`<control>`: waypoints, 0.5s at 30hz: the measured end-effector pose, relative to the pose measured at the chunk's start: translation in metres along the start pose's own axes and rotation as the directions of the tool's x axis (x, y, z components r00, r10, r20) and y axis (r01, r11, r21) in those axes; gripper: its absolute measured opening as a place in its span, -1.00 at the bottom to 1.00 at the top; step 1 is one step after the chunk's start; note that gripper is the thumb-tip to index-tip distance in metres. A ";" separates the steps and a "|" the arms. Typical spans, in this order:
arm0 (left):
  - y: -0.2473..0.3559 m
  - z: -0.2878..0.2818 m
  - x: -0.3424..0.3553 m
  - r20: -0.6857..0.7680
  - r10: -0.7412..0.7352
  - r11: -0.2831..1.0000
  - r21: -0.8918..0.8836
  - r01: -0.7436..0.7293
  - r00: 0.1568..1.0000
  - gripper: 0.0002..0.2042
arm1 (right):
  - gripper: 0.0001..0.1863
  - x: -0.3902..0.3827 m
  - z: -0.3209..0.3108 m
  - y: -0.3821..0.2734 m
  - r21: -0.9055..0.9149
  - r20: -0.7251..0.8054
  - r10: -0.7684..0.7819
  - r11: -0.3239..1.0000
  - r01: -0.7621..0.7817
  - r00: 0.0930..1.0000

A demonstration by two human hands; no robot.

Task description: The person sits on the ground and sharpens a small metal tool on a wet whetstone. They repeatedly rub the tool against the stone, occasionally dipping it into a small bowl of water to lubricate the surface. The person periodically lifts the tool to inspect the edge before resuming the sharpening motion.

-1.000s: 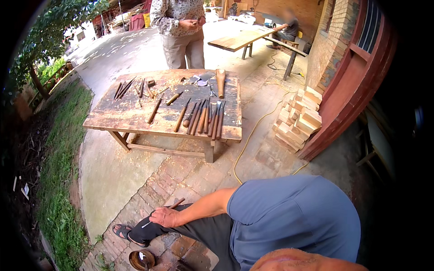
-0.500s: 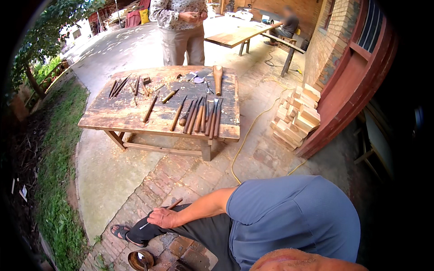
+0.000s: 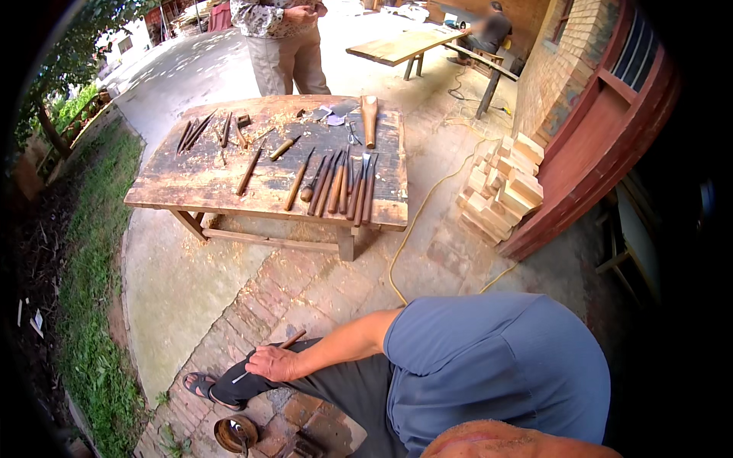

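Note:
My right hand [image 3: 270, 362] rests on the dark trouser leg [image 3: 336, 374], its fingers closed around a carving chisel [image 3: 292, 339]. The chisel's brown wooden handle sticks out above the hand, and a thin pale metal blade shows below it, over the shin. A round brown pot [image 3: 235, 433] stands on the bricks below that hand, with something dark inside that I cannot make out. Close to the pot lies a dark block [image 3: 305, 445], partly cut off by the lower edge. My left hand is out of sight.
A worn wooden table [image 3: 267, 200] carries rows of chisels [image 3: 336, 183], a wooden mallet [image 3: 369, 122] and shavings. Behind it stands a person [image 3: 286, 46]; another sits by a long board [image 3: 401, 47]. Wood blocks [image 3: 500, 187] are stacked at right, near a yellow cord [image 3: 412, 229].
My view has shifted a little, so the table and the standing person sit higher and farther left. My right hand keeps its hold on the chisel.

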State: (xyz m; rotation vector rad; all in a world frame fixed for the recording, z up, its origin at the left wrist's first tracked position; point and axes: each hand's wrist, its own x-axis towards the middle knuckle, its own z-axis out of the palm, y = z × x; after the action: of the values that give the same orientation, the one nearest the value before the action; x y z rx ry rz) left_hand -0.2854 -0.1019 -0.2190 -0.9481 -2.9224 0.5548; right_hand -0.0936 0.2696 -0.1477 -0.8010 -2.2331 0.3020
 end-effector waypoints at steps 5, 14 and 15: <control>-0.003 -0.006 -0.001 0.020 0.025 0.998 0.050 -0.026 0.999 -0.46 | -0.90 -0.001 0.000 0.001 0.067 0.089 0.042 0.997 -0.048 0.995; -0.006 0.006 0.002 0.020 0.088 0.993 0.077 -0.089 0.996 -0.46 | -0.96 0.003 -0.002 -0.002 0.040 -0.047 -0.006 0.999 0.008 0.999; -0.005 0.006 0.002 0.020 0.098 0.993 0.065 -0.099 0.995 -0.46 | -0.96 0.003 -0.002 -0.002 0.040 -0.054 -0.003 0.999 0.005 0.999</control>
State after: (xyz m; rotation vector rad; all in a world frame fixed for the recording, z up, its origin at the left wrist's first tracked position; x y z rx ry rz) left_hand -0.2908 -0.1065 -0.2226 -1.0898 -2.8643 0.6619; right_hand -0.0947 0.2702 -0.1435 -0.7742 -2.1712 0.3186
